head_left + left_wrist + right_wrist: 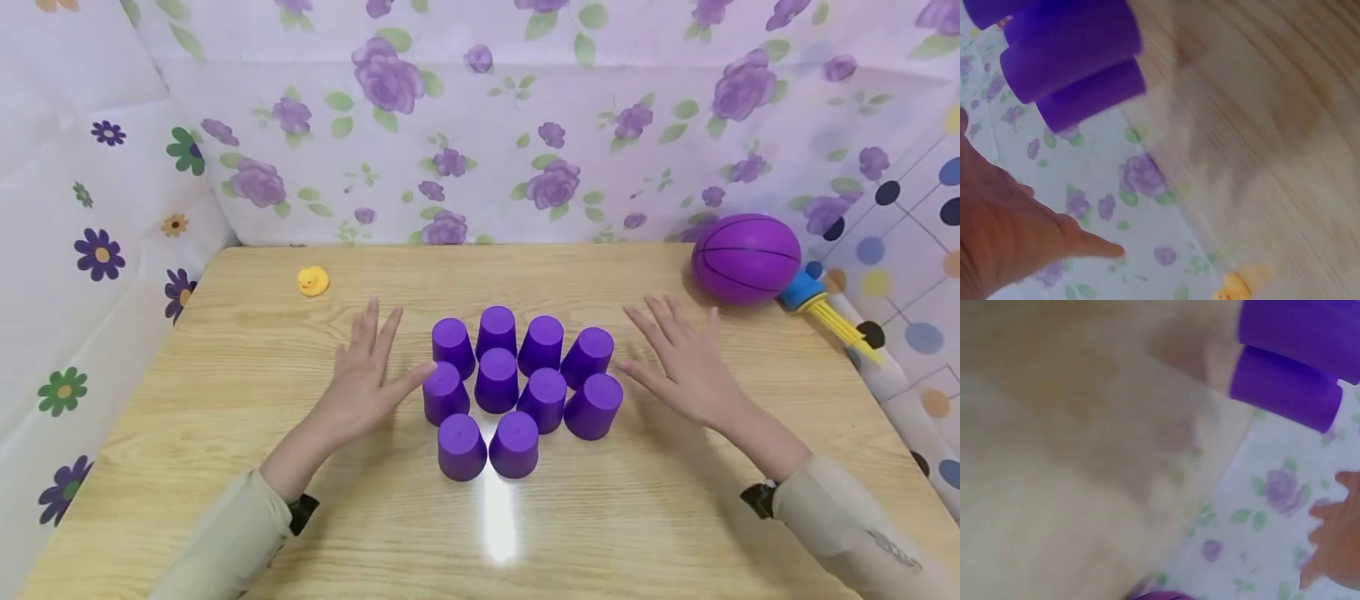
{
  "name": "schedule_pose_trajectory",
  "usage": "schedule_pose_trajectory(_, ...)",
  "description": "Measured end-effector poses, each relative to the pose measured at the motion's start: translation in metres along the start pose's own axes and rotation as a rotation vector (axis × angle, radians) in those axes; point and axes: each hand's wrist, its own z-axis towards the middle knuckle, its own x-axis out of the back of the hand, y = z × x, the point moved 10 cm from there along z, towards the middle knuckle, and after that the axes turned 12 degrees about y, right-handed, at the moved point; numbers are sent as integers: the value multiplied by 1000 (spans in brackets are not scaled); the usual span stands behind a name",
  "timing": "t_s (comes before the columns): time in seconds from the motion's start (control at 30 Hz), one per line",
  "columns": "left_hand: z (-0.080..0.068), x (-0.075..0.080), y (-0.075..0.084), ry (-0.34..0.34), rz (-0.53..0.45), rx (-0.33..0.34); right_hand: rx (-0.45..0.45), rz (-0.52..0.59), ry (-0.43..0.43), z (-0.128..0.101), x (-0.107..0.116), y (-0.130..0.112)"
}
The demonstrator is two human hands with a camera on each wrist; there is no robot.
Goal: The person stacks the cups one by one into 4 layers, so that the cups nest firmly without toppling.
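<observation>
Several purple cups stand upside down in a tight cluster at the middle of the wooden table. My left hand lies flat with straight fingers just left of the cluster, its thumb tip close to a left-side cup. On the right, my right hand is spread open beside the cup, a small gap away. Neither hand holds anything. The left wrist view shows blurred cups and my left hand. In the right wrist view, cups appear and fingertips at the edge.
A small yellow duck sits at the back left of the table, also blurred as the duck. A purple ball lies at the back right with a blue and yellow pump beside it. Floral cloth walls enclose the table.
</observation>
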Motion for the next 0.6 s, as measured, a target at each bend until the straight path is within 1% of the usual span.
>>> schedule_pose_trajectory(0.07, 7, -4, 12, -3, -90, -42, 56, 33, -14, 13, -2, -12)
schedule_pose_trajectory(0.13, 15, -8, 24, -13, -212, -65, 101, 74, -49, 28, -6, -24)
schedule_pose_trajectory(0.2, 23, -10, 34, -21, -329, -76, 134, 112, -106, 43, -11, -37)
schedule_pose_trajectory(0.27, 29, -12, 40, -24, -424, -69, 164, 136, -170, 57, -16, -52)
schedule_pose_trajectory(0.33, 35, -13, 44, -16, -464, -66, 190, 149, -235, 68, -23, -67)
schedule_pose_trajectory(0.4, 39, -14, 47, -10, -464, -75, 212, 161, -287, 78, -28, -82)
schedule_pose_trajectory(0.53, 48, -17, 52, -31, -505, -101, 217, 222, -387, 94, -42, -108)
schedule_pose_trajectory(0.6, 52, -17, 50, -37, -511, -107, 225, 251, -422, 100, -50, -118)
